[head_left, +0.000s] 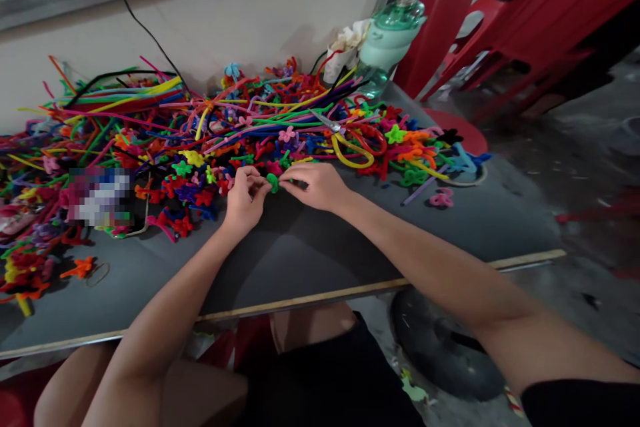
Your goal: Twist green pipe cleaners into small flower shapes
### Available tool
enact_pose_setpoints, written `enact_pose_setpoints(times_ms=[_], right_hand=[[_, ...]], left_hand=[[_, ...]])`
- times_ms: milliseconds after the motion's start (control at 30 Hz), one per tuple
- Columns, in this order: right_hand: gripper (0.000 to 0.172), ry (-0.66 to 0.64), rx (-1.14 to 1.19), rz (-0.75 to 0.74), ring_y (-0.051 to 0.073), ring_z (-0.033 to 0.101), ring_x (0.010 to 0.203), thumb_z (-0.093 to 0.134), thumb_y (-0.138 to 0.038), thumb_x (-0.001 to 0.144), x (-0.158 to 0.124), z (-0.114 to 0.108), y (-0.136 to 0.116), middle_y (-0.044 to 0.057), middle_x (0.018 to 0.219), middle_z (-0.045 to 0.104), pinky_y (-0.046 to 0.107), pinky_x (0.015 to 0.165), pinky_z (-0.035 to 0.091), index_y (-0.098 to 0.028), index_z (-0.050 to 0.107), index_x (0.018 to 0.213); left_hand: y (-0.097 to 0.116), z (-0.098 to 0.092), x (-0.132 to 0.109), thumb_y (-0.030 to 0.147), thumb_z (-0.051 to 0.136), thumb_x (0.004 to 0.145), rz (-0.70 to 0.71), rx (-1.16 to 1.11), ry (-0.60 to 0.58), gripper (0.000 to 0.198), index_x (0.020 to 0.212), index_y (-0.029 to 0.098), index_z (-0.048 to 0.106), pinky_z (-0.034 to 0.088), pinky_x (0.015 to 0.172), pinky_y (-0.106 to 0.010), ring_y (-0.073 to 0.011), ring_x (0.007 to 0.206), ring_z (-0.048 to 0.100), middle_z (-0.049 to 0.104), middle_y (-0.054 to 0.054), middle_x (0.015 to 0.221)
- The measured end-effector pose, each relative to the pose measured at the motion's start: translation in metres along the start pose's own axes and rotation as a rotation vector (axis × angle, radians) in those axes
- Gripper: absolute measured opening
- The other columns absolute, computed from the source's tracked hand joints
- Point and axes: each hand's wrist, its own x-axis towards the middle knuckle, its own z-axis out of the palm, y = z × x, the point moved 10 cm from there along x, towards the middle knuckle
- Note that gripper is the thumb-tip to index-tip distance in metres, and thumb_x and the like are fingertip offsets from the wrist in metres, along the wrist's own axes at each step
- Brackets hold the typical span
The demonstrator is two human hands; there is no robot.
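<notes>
Both my hands meet at the middle of a grey table (310, 253). My left hand (244, 197) and my right hand (316, 185) pinch a small green pipe-cleaner piece (273, 182) between their fingertips, fingers closed on it. Just beyond the hands lies a big heap of coloured pipe cleaners (200, 127) and small twisted pipe-cleaner flowers (190, 193). Yellow-handled scissors (350, 147) lie on the heap right of my hands.
A mint-green bottle-shaped object (393, 37) and a white cup (343, 53) stand at the table's far right corner. Red plastic chairs (500, 20) stand behind. A black fan (445, 347) sits on the floor under the table's front edge. A black cable (135, 13) runs up the wall.
</notes>
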Motion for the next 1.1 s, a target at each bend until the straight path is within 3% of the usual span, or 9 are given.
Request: enact_pose_setpoints(times_ms=[167,300,400,567,667,833,1000,1100], right_hand=[[0.015,0.069,0.194,0.094,0.01,0.057,0.054,0.061,-0.027,0.081,0.0,0.002,0.005,0.002,0.069,0.07,0.022,0.053,0.043,-0.016,0.071,0.077],[0.017,0.283,0.189,0.071,0.01,0.058,0.055,0.058,-0.025,0.082,-0.004,-0.015,-0.005,0.003,0.068,0.069,0.022,0.054,0.045,-0.015,0.07,0.074],[0.018,0.347,0.188,0.092,0.011,0.061,0.059,0.058,-0.026,0.082,-0.007,-0.02,-0.006,0.004,0.071,0.071,0.023,0.057,0.047,-0.015,0.072,0.075],[0.017,0.332,0.236,0.185,0.014,0.064,0.061,0.062,-0.027,0.08,-0.009,-0.017,0.004,0.005,0.073,0.073,0.026,0.059,0.05,-0.017,0.074,0.074],[0.017,0.333,0.32,0.244,0.014,0.064,0.058,0.064,-0.029,0.079,-0.011,-0.013,0.01,0.004,0.069,0.072,0.027,0.057,0.051,-0.016,0.075,0.075],[0.02,0.181,0.515,0.306,0.015,0.066,0.055,0.067,-0.036,0.079,-0.009,0.01,0.018,0.004,0.07,0.071,0.029,0.054,0.054,-0.018,0.076,0.082],[0.021,0.104,0.634,0.321,0.019,0.07,0.075,0.075,-0.034,0.07,-0.004,0.024,0.03,0.006,0.083,0.073,0.033,0.07,0.058,-0.018,0.074,0.082],[0.035,0.014,0.764,0.347,0.019,0.07,0.08,0.078,-0.032,0.064,0.0,0.034,0.036,0.007,0.093,0.074,0.034,0.074,0.059,-0.017,0.072,0.095]], left_hand=[[0.009,-0.004,-0.004,0.013,0.057,0.08,0.007,-0.003,0.099,0.027,0.083,0.022,0.032,0.042,0.062,-0.02,-0.0065,0.062,0.055,0.06,0.004,0.073],[0.014,-0.009,-0.008,0.016,0.059,0.08,0.005,0.033,0.21,0.028,0.081,0.022,0.031,0.039,0.058,-0.019,-0.0055,0.057,0.051,0.062,0.003,0.075],[0.009,-0.007,-0.011,0.018,0.061,0.079,-0.049,-0.021,0.253,0.027,0.081,0.022,0.034,0.041,0.058,-0.019,-0.0067,0.059,0.055,0.063,0.002,0.076],[-0.008,0.002,-0.015,0.017,0.064,0.076,-0.189,-0.176,0.238,0.025,0.076,0.02,0.039,0.044,0.059,-0.019,-0.0078,0.061,0.058,0.063,0.002,0.071],[-0.012,0.001,-0.016,0.02,0.068,0.075,-0.23,-0.156,0.236,0.019,0.077,0.019,0.049,0.046,0.058,-0.019,-0.0089,0.061,0.06,0.064,0.002,0.069],[-0.025,0.001,-0.015,0.025,0.066,0.079,-0.335,-0.092,0.173,0.013,0.087,0.016,0.068,0.051,0.058,-0.024,-0.012,0.061,0.064,0.071,-0.003,0.077],[-0.019,-0.004,-0.006,0.024,0.067,0.078,-0.227,-0.027,0.149,0.011,0.086,0.017,0.072,0.052,0.069,-0.026,-0.014,0.071,0.066,0.073,-0.003,0.082],[-0.016,-0.002,-0.002,0.025,0.067,0.079,-0.16,-0.026,0.096,0.009,0.084,0.019,0.072,0.05,0.068,-0.025,-0.0136,0.072,0.065,0.073,-0.002,0.082]])
